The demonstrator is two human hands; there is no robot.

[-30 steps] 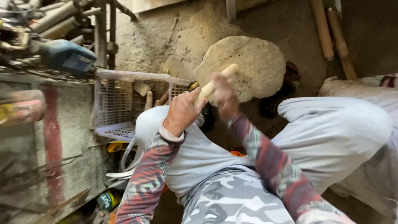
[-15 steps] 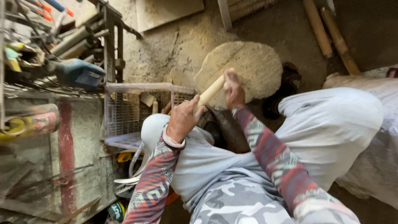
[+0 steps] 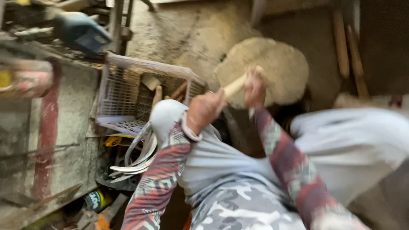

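Head view, pale wooden handle (image 3: 235,86), both hands (image 3: 230,100) gripping

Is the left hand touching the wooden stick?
Touching. The head view shows the left hand wrapped around the wooden stick, with the right hand gripping further up.

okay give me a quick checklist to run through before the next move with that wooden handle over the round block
1. Left hand closed on the wooden handle: ok.
2. Right hand closed on the handle higher up: ok.
3. Round block free of loose things on its visible top: ok.
4. What sits on the handle's lower end: cannot tell, it is hidden behind the hands and knee.
5. Knees clear of the handle: not ok, the left knee sits right beside the left hand.
6. Curved blades kept out of the way: not ok, they lie loose by the left leg, below the wire basket.
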